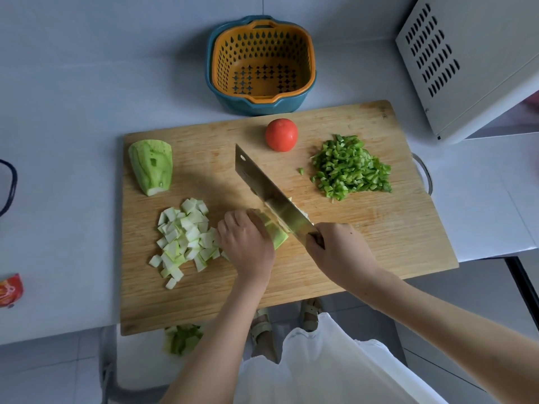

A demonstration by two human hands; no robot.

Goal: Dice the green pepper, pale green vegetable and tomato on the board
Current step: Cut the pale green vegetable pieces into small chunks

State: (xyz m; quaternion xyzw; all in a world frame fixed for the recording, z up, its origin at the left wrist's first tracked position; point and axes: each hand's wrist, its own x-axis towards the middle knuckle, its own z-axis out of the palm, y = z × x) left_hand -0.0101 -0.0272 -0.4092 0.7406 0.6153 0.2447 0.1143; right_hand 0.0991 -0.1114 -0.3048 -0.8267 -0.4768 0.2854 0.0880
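Note:
On the wooden board (364, 246), my left hand (248, 243) holds down strips of the pale green vegetable (275, 233) with curled fingers. My right hand (338, 252) grips the handle of a cleaver (268, 191), whose blade rests against the strips' right side. A heap of pale green dice (186, 231) lies left of my left hand. An uncut pale green chunk (151, 166) sits at the board's far left. The whole tomato (281, 134) stands at the back. Diced green pepper (351, 167) is heaped at the right.
An orange strainer in a blue basin (261, 65) stands behind the board. A white appliance (472, 62) is at the back right. Green peelings (182, 339) lie below the counter edge. A red packet (10, 290) is at the left.

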